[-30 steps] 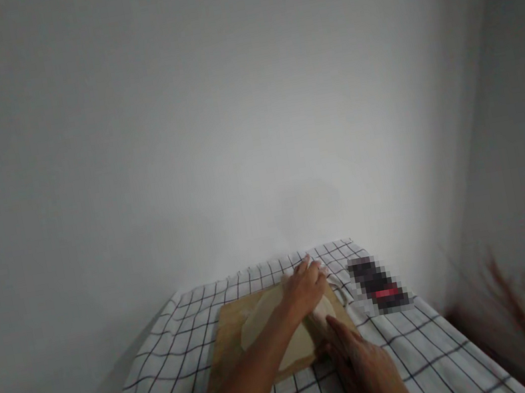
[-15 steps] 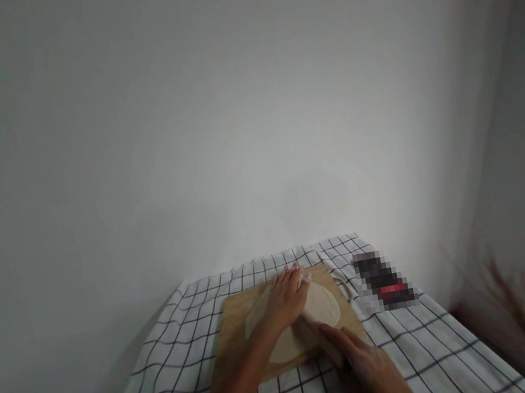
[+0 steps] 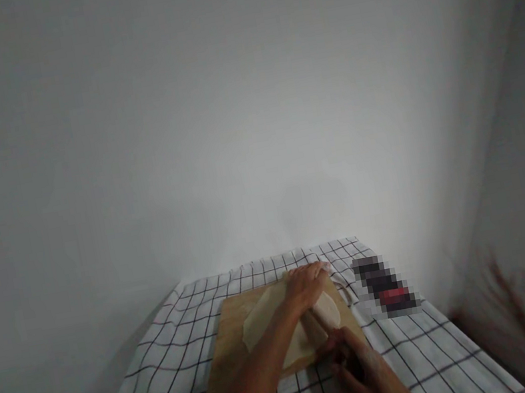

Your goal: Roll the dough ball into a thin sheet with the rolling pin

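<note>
A thin, pale, roughly round sheet of dough [image 3: 261, 318] lies on a wooden board [image 3: 227, 338]. Across its right part runs a light wooden rolling pin [image 3: 324, 321], slanting from the far side toward me. My left hand [image 3: 306, 285] is over the pin's far end, its fingers bent round it and partly out of sight. Closed round the near end is my right hand [image 3: 357, 362], close to the board's front right edge. My left forearm covers some of the dough and board.
A white tablecloth [image 3: 164, 363] with dark grid lines covers the table. Right of the board lies a dark, pixelated item [image 3: 384, 283] with a red patch. A pale wall [image 3: 250, 124] rises behind the table. Blurred reddish-brown branches [image 3: 521, 313] stand beyond the right edge.
Both hands and the rolling pin have shifted right across the dough. My left hand's fingers, flatter before, now bend over the pin's far end.
</note>
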